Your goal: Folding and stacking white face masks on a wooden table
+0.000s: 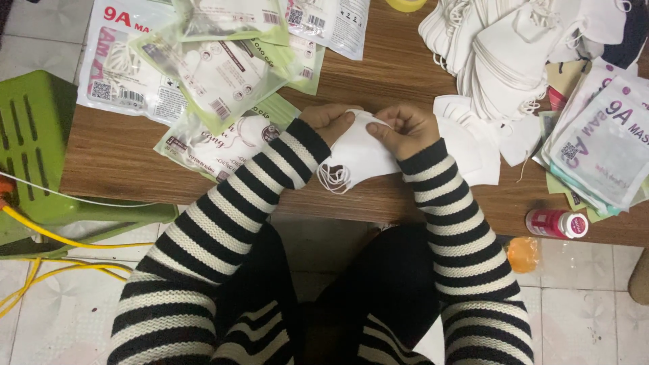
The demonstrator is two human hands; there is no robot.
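Both of my hands hold one white folded face mask [358,157] over the near edge of a brown wooden table [378,74]. My left hand [329,120] grips its upper left corner. My right hand [407,128] pinches the upper right part, fingers curled over the fabric. The mask's white ear loops [334,177] dangle below my left wrist. My sleeves are black-and-white striped. More loose white masks [466,145] lie flat just right of my right hand.
A heap of white masks [514,54] fills the back right. Sealed mask packets [216,74] lie at the back left, another stack of packets [602,149] at the right. A small red bottle [556,223] lies at the table's near right edge. A green stool [34,142] and yellow cables [61,240] are on the left.
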